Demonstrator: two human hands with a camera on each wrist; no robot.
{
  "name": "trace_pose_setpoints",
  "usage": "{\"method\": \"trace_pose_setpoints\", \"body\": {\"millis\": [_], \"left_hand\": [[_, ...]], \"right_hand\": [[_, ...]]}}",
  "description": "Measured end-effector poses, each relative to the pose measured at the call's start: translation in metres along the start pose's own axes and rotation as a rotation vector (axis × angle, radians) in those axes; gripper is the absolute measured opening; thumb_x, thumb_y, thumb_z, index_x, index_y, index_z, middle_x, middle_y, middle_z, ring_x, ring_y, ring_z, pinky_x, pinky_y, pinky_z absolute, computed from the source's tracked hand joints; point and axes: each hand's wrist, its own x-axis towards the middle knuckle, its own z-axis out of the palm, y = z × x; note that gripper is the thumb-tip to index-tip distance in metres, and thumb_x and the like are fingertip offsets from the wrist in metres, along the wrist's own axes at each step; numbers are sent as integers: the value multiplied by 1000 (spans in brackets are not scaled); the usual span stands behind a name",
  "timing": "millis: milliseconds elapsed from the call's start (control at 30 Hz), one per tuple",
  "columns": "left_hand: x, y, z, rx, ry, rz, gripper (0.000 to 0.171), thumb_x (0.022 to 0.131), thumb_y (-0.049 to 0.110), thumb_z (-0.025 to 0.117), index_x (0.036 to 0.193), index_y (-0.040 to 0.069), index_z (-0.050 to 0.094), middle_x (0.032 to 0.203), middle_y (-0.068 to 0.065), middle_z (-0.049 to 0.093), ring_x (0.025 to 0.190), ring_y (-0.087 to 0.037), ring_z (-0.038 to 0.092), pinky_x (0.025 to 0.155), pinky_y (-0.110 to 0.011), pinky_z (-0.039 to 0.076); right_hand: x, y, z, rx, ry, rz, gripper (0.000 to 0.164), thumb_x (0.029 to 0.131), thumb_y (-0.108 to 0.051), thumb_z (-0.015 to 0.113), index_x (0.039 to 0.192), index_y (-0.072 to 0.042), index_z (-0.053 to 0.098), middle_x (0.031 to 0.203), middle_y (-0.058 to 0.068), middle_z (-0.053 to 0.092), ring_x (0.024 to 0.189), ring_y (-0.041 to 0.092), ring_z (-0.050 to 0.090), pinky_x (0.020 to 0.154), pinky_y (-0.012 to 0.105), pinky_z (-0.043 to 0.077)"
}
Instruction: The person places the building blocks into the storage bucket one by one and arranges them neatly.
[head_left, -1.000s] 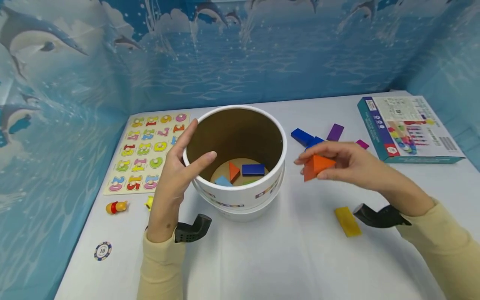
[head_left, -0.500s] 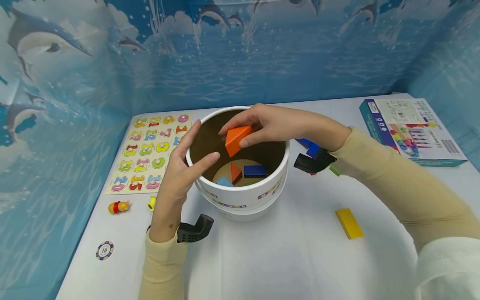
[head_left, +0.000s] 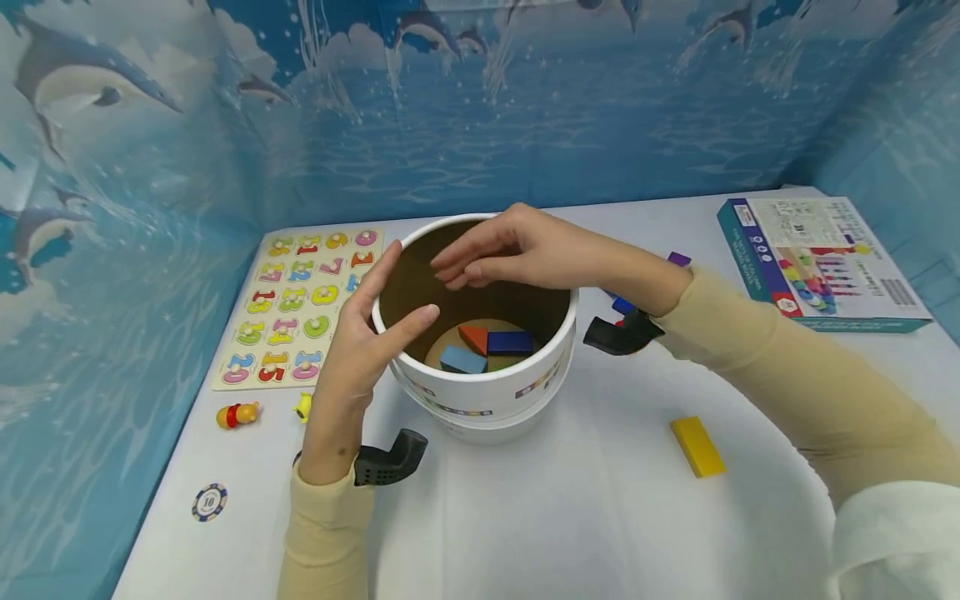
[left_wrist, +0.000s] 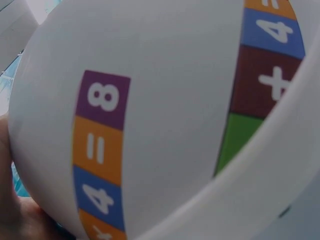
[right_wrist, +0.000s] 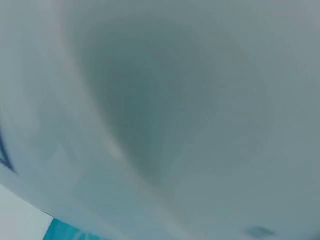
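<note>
A white bucket (head_left: 480,392) stands mid-table, its brown inside facing up. My left hand (head_left: 360,342) rests on its left rim, index finger and thumb straight and spread apart; a bit of this hand (left_wrist: 22,220) shows past the bucket wall (left_wrist: 170,115) in the left wrist view. My right hand (head_left: 525,250) hovers over the opening, fingers loosely bent, holding nothing. On the bucket floor lie an orange block (head_left: 474,337), a dark blue block (head_left: 510,342) and a light blue block (head_left: 462,360). The right wrist view is filled by blurred pale bucket wall (right_wrist: 210,125).
A yellow block (head_left: 698,447) lies at right. Blue and purple blocks (head_left: 678,259) are partly behind my right arm. A boxed set (head_left: 832,262) is at back right. On the left are a number puzzle board (head_left: 281,308), a bear figure (head_left: 237,415) and a chip (head_left: 209,502).
My right hand has carried an orange prism from the right to above the bucket and let it go. Blocks inside have shifted. My left hand stays at the rim.
</note>
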Motion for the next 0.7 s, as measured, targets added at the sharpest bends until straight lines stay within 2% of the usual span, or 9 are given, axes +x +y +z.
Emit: {"method": "trace_pose_setpoints", "body": {"millis": [67,133,200,300,400,500,600,633,700], "left_hand": [[0,-1,1,0,-1,-4,75,77,22,68,140,17,28,142,4,27,129,-15,23,102,-47,23],[0,-2,1,15,3,-6,74,77,21,67,140,17,28,142,6,27,129,-15,22,102,-48,23],[0,-2,1,21,4,-3,73,77,20,67,140,17,29,142,7,26,130,-16,22,102,-48,24],[0,-3,1,29,3,7,72,78,18,66,139,18,29,142,7,27,130,-14,22,102,-48,24],[0,-3,1,41,4,13,71,78,18,66,139,18,30,142,6,27,130,-13,21,102,-48,23],[1,-2,1,53,9,15,72,78,18,66,139,17,29,142,6,26,130,-11,21,102,-48,23],[1,-1,0,43,16,5,71,78,16,65,139,18,30,142,7,26,129,-13,22,101,-48,26],[1,0,0,42,17,5,71,78,15,65,139,18,30,142,6,26,129,-13,22,100,-48,27],[1,0,0,33,22,-1,70,78,14,65,139,19,30,142,6,26,129,-16,22,99,-49,29]], "right_hand": [[-24,-1,1,47,135,-50,32,89,-2,49,120,0,54,113,11,60,102,19,58,83,31,47],[-56,1,2,84,270,-44,32,89,-2,49,121,0,53,113,12,59,102,22,57,83,31,47],[-92,11,5,118,400,33,32,89,-2,48,121,0,53,112,11,60,102,22,57,83,28,46],[-150,41,14,123,538,214,32,91,-5,47,123,-1,51,112,7,61,101,18,58,82,23,46],[-204,78,31,87,547,414,35,92,-11,47,126,-6,48,115,4,59,103,8,56,81,16,44],[-245,103,55,33,497,531,39,91,-14,49,129,-7,45,123,9,53,108,-1,49,81,13,42],[-264,111,81,-43,477,599,46,88,-18,54,131,-9,42,129,13,46,112,-12,39,82,7,36],[-265,111,89,-77,475,614,50,87,-21,57,133,-10,40,132,13,43,114,-12,36,87,11,37],[-262,113,105,-193,459,626,61,82,-28,62,136,-14,36,136,11,38,117,-15,29,90,8,31]]}}
